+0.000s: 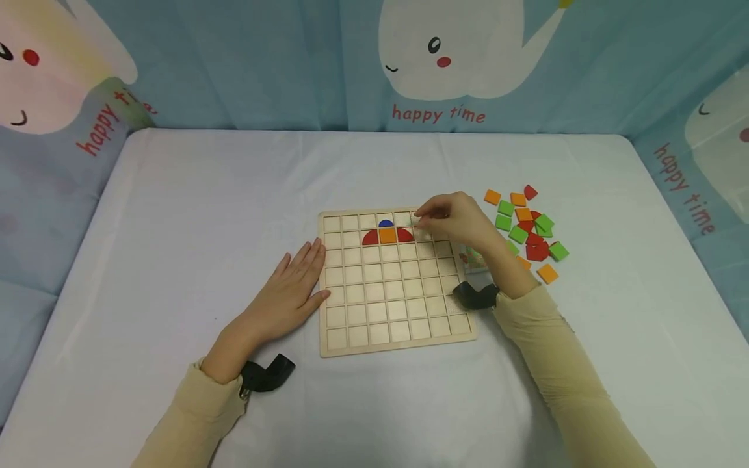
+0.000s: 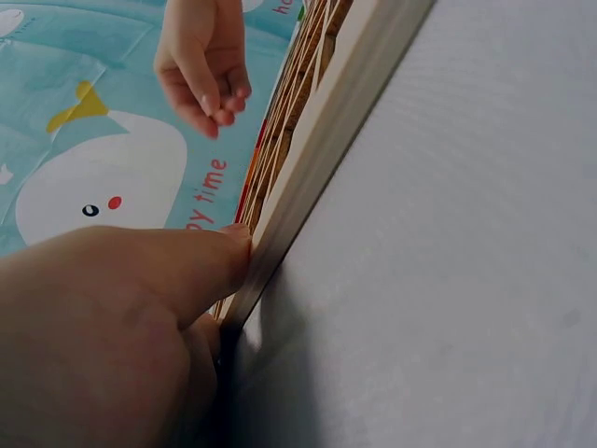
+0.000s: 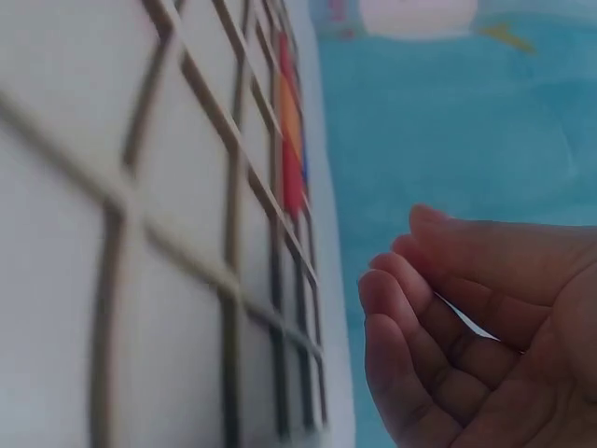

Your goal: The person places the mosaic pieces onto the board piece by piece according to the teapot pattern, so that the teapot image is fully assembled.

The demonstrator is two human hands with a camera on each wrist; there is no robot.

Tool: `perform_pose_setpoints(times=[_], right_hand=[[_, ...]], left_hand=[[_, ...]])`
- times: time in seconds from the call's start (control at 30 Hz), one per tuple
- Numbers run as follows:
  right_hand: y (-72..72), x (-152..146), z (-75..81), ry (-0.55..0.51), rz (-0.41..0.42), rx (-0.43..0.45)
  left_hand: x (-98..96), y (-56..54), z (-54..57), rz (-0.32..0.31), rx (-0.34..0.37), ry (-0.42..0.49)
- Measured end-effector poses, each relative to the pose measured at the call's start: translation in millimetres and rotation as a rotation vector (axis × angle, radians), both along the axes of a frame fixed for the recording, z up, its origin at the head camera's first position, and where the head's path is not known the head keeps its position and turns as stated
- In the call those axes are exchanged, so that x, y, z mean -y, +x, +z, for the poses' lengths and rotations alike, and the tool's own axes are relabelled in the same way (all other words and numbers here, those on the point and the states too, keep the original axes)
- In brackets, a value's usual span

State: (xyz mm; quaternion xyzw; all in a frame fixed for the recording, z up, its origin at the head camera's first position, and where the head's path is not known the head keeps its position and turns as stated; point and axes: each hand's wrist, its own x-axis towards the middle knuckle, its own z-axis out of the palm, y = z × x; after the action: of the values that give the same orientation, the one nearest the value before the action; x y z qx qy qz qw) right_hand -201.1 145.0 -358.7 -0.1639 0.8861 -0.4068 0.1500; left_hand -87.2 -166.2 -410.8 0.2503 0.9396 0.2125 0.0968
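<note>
A square wooden grid board (image 1: 372, 273) lies on the white table. In its upper rows sit a blue half-round piece (image 1: 385, 223), an orange square (image 1: 388, 235) and a red quarter-round piece (image 1: 370, 238) on the left, with another red one (image 1: 404, 235) on the right. My left hand (image 1: 294, 286) lies with fingers extended along the board's left edge, and its thumb (image 2: 219, 261) touches the rim. Over the board's upper right, my right hand (image 1: 459, 221) hovers with loosely bent fingers. Its thumb and fingertips stand apart in the right wrist view (image 3: 476, 327), with nothing between them.
Loose orange, green and red pieces (image 1: 517, 234) lie scattered right of the board, beyond my right hand. A small printed card or box (image 1: 473, 259) shows partly under my right forearm. Blue printed cloth (image 1: 263, 65) rises behind the table's far edge.
</note>
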Motion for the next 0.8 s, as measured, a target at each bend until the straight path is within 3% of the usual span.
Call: perform_pose_setpoints(times=[0.5,0.63,0.8], right_hand=[[5.5,-82.3,16.1,-0.011,-0.288,0.039],[3.5,-98.5,14.0,-0.009,-0.356,0.071],[-2.3,-116.0,5.1,0.066,-0.376,0.065]], left_hand=[[0.0,1.5,2.5,0.002,0.005,0.011],[-0.3,1.7,2.1,0.001,0.008,0.009],[-0.1,0.6,2.4,0.004,0.003,-0.006]])
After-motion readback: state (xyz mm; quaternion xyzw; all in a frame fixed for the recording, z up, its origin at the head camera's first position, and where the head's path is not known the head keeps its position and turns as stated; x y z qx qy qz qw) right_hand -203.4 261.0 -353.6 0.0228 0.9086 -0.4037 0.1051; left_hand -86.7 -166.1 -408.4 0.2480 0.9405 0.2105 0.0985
